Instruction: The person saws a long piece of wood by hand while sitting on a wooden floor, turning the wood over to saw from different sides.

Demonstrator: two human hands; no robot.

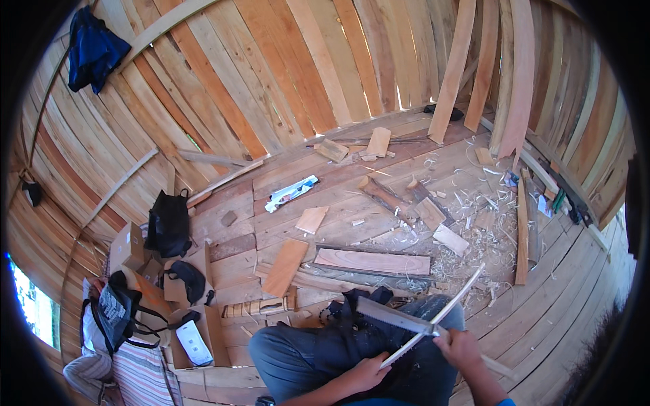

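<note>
My left hand [369,373] is closed around the lower end of a thin pale wooden strip [459,296], which slants up to the right over my lap. My right hand [462,348] grips a broad-bladed knife [394,315] by its handle. The grey blade points left and crosses the strip just in front of my right fingers. A pale length, seemingly the handle's end, sticks out behind that hand. Under both lie my legs in dark trousers [305,358]. A wooden sheath-like piece [259,308] rests on the floor beyond my left knee.
Curled wood shavings [474,250] cover the floor ahead right, near a flat board [372,261] and split logs [386,197]. Left stand an open cardboard box [218,338] and a black bag [169,223]. Someone's striped clothing [88,372] shows lower left. Planks [452,71] lean on the wall.
</note>
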